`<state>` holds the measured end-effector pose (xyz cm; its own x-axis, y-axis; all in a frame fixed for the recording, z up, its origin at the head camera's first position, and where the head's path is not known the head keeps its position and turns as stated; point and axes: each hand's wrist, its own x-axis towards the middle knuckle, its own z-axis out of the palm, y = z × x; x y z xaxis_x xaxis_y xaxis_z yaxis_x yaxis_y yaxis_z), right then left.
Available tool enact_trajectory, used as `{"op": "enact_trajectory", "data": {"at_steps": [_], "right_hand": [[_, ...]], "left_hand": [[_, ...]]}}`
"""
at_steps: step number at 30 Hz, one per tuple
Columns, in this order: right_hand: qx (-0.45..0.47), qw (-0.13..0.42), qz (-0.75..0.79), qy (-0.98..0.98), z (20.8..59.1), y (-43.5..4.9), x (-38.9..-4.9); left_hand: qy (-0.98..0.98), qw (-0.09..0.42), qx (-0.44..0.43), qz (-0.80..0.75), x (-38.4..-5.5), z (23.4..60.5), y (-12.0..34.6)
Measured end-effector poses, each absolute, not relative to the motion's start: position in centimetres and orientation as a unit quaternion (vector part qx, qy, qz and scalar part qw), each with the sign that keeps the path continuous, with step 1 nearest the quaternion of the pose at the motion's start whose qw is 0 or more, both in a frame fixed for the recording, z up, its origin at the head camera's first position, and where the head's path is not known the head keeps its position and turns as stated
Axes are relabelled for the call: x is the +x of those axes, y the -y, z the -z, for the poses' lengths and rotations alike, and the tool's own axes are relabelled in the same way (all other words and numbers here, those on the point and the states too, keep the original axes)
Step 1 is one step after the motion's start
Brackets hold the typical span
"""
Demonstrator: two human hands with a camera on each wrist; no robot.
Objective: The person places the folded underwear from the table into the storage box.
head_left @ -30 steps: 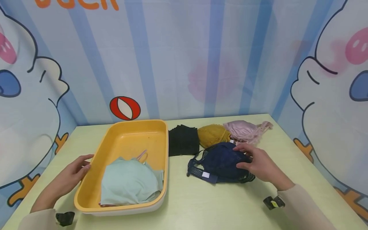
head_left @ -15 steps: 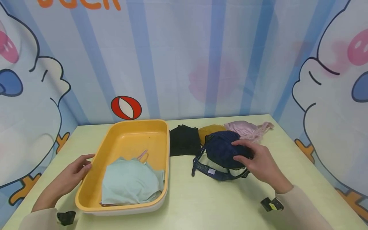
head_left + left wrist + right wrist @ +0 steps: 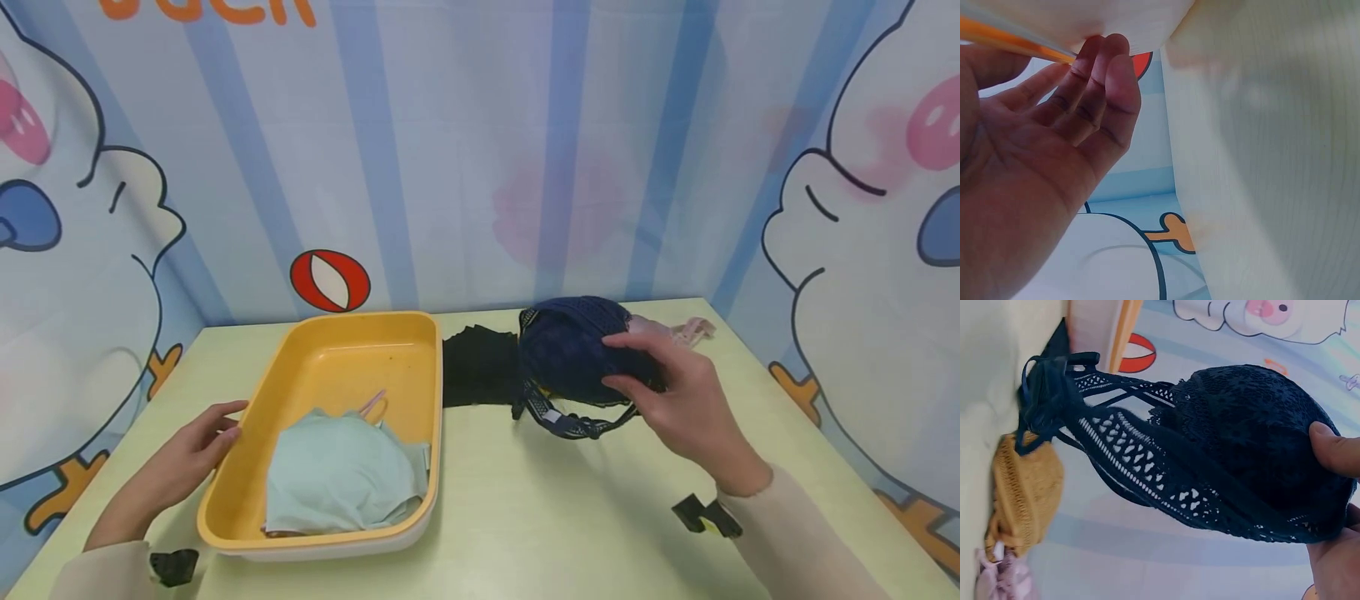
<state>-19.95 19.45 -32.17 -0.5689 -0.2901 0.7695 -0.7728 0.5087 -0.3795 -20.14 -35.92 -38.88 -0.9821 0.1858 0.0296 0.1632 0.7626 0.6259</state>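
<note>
My right hand (image 3: 678, 392) pinches a navy lace bra (image 3: 573, 346) by one cup, thumb on one side and fingers on the other. The bra is lifted off the table, its straps and band hanging down. In the right wrist view the navy bra (image 3: 1254, 444) shows openwork lace along its band. My left hand (image 3: 176, 467) touches the outer left side of a yellow tray (image 3: 255, 417) with a white underside. In the left wrist view the left hand's fingertips rest against the tray's pale outer wall (image 3: 1154, 19), fingers slightly bent. A mint-green garment (image 3: 341, 475) lies folded in the tray.
A black folded garment (image 3: 480, 367) lies right of the tray. A mustard bra (image 3: 1029, 494) and a pink one (image 3: 1007, 578) lie beside it, mostly hidden behind the navy bra in the head view. A printed curtain (image 3: 480, 167) stands behind the table.
My right hand has taken hold of the navy bra and raised it off the table toward the back, so it now covers the mustard one. The left hand has stayed at the tray.
</note>
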Motion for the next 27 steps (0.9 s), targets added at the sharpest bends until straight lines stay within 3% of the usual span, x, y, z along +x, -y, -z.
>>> {"op": "enact_trajectory", "data": {"at_steps": [18, 27], "right_hand": [[0.407, 0.351, -0.468, 0.701, 26.5, -13.3, -19.5], [0.462, 0.349, -0.504, 0.641, 27.4, -9.2, -22.1]], "left_hand": [[-0.938, 0.008, 0.095, -0.333, -20.2, 39.2, 36.1], [-0.939, 0.004, 0.092, -0.33, -20.2, 39.4, 36.1]]}}
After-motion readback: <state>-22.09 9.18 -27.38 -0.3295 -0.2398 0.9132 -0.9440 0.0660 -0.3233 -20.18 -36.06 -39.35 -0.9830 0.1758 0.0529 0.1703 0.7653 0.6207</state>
